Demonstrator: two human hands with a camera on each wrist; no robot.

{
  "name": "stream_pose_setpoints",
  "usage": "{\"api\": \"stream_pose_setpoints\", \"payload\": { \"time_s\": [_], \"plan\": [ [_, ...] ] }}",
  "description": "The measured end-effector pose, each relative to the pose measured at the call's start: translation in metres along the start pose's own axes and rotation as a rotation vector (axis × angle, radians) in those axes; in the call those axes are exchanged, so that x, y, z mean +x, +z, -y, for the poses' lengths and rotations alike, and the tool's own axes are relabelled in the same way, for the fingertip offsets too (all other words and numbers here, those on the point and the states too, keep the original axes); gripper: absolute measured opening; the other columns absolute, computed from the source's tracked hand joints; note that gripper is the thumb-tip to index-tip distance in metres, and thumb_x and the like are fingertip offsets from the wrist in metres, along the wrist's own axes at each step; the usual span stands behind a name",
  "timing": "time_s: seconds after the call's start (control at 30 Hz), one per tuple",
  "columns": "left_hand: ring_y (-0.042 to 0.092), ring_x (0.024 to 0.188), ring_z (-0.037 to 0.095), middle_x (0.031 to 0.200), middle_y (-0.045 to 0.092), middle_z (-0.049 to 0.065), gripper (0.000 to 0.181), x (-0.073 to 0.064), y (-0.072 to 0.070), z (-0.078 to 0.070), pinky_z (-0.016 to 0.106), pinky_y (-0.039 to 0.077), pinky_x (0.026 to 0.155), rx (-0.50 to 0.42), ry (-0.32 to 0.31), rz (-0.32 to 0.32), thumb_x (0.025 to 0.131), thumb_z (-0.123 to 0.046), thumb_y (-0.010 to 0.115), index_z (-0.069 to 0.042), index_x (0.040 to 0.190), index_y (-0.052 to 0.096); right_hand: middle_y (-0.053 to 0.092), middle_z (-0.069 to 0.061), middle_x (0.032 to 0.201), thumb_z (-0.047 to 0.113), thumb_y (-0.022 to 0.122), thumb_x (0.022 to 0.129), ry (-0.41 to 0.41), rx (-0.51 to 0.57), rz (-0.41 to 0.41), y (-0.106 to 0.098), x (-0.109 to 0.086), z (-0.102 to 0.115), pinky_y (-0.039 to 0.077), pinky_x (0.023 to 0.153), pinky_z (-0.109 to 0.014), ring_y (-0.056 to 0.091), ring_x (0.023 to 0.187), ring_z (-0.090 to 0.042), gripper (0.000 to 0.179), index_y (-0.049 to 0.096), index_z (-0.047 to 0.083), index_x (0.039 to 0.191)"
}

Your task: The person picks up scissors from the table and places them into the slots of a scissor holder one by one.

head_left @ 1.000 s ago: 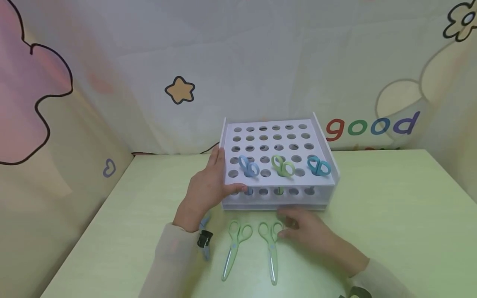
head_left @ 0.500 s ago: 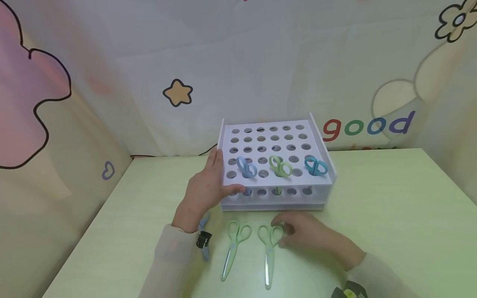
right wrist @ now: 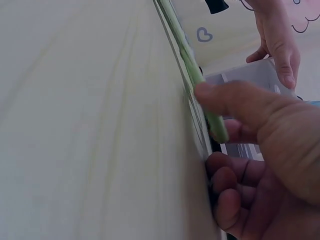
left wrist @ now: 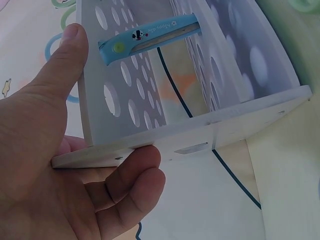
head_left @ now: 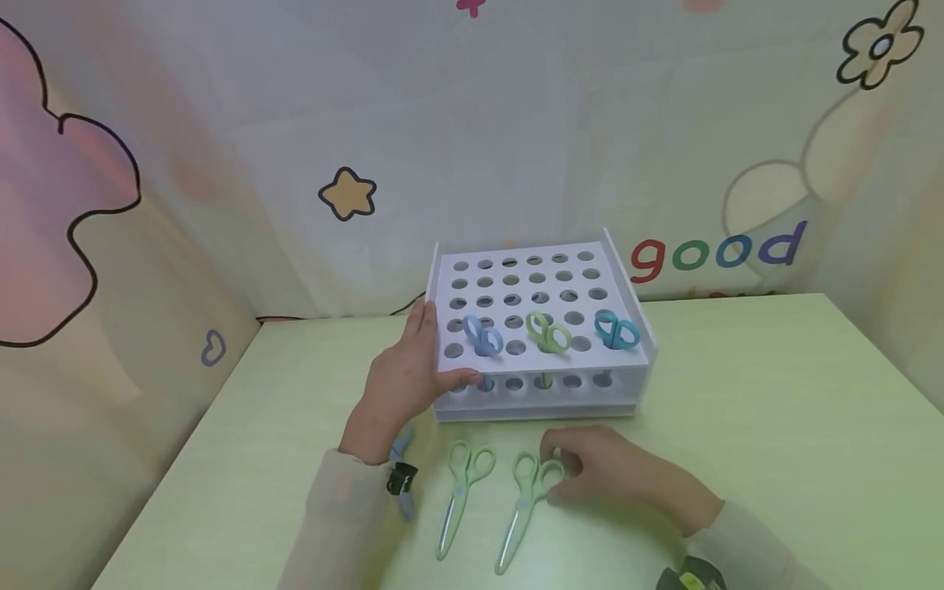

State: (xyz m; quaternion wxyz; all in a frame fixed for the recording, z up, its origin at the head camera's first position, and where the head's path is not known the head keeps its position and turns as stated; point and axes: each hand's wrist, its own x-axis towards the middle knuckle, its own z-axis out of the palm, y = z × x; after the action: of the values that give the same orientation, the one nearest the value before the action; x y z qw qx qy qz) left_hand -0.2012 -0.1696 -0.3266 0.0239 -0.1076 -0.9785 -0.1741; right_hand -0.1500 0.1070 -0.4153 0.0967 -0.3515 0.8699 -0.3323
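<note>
While left hand (head_left: 401, 373) grips white rack (head_left: 524, 289), green scissors (head_left: 525, 503), pinched by right hand (head_left: 601, 465), have swung tips-left; hold seemingly taken.

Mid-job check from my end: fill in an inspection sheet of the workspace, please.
Surface: pale green table, bearing the rack and scissors.
Job's things: white holed rack with light blue scissors, green scissors and teal scissors in its front row, handles up; left loose pair and right loose pair, both green; blue item, partly hidden by the left wrist.
Clutter: nothing seen.
Left hand: grips the rack's left side.
Right hand: pinches the right loose pair's handle.
Cables: nothing seen for certain.
Surroundings: printed backdrop with star and "good" lettering.
</note>
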Motion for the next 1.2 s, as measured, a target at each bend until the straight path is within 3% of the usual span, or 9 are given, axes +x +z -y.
{"api": "stream_pose_setpoints", "payload": {
  "time_s": [0.23,0.4,0.6,0.67,0.83,0.97,1.2],
  "plan": [
    [0.051,0.060,0.021,0.168,0.006,0.014,0.125,0.000,0.001,0.001,0.032,0.040,0.052,-0.001,-0.006,0.007,0.079,-0.064,0.078,-0.001,0.162,0.008,0.050,0.013,0.072,0.017,0.080,0.079,-0.027,0.049,-0.018,0.001,-0.004,-0.006,0.043,0.061,-0.026,0.047,0.066,-0.004,0.029,0.056,0.026,0.093],
    [0.051,0.060,0.021,0.168,0.007,0.015,0.124,-0.002,0.003,0.003,0.032,0.039,0.052,-0.008,-0.006,0.006,0.079,-0.064,0.077,-0.002,0.162,0.008,0.053,0.011,0.074,0.018,0.079,0.084,0.020,0.117,-0.009,0.001,-0.004,-0.009,0.046,0.063,-0.028,0.052,0.067,-0.007,0.028,0.057,0.025,0.099],
    [0.051,0.061,0.021,0.168,0.007,0.014,0.124,0.000,0.003,0.002,0.031,0.039,0.052,-0.001,-0.009,0.001,0.079,-0.063,0.078,-0.002,0.162,0.009,0.067,-0.003,0.079,0.018,0.072,0.094,0.166,0.433,0.019,-0.005,-0.005,-0.007,0.052,0.062,-0.034,0.061,0.066,-0.019,0.032,0.052,0.015,0.119],
    [0.051,0.061,0.021,0.168,0.008,0.014,0.124,0.001,0.003,0.002,0.031,0.039,0.052,0.001,-0.010,-0.002,0.079,-0.063,0.078,-0.002,0.162,0.009,0.070,-0.009,0.083,0.015,0.069,0.096,0.158,0.535,0.014,-0.006,-0.004,-0.006,0.053,0.062,-0.035,0.062,0.067,-0.023,0.033,0.050,0.011,0.123],
    [0.052,0.062,0.021,0.168,0.008,0.014,0.125,0.001,0.003,0.002,0.031,0.040,0.052,0.002,-0.009,-0.004,0.078,-0.064,0.079,-0.002,0.162,0.010,0.072,-0.020,0.095,0.007,0.063,0.099,0.095,0.662,-0.046,-0.009,-0.003,-0.004,0.057,0.066,-0.040,0.068,0.073,-0.033,0.029,0.051,0.003,0.126],
    [0.053,0.064,0.021,0.168,0.008,0.015,0.126,0.002,0.004,0.003,0.031,0.040,0.052,0.004,-0.006,-0.007,0.077,-0.064,0.079,-0.002,0.162,0.010,0.071,-0.025,0.096,0.007,0.059,0.102,0.079,0.694,-0.091,-0.011,-0.003,-0.001,0.058,0.069,-0.046,0.070,0.075,-0.041,0.028,0.052,0.001,0.128],
    [0.052,0.061,0.021,0.168,0.008,0.014,0.125,0.003,0.004,0.003,0.031,0.039,0.051,0.009,-0.001,-0.012,0.077,-0.065,0.078,-0.002,0.162,0.010,0.069,-0.023,0.098,0.005,0.055,0.104,0.032,0.693,-0.162,-0.014,-0.003,0.004,0.058,0.068,-0.046,0.071,0.073,-0.039,0.025,0.054,-0.004,0.127]
  ]
}}
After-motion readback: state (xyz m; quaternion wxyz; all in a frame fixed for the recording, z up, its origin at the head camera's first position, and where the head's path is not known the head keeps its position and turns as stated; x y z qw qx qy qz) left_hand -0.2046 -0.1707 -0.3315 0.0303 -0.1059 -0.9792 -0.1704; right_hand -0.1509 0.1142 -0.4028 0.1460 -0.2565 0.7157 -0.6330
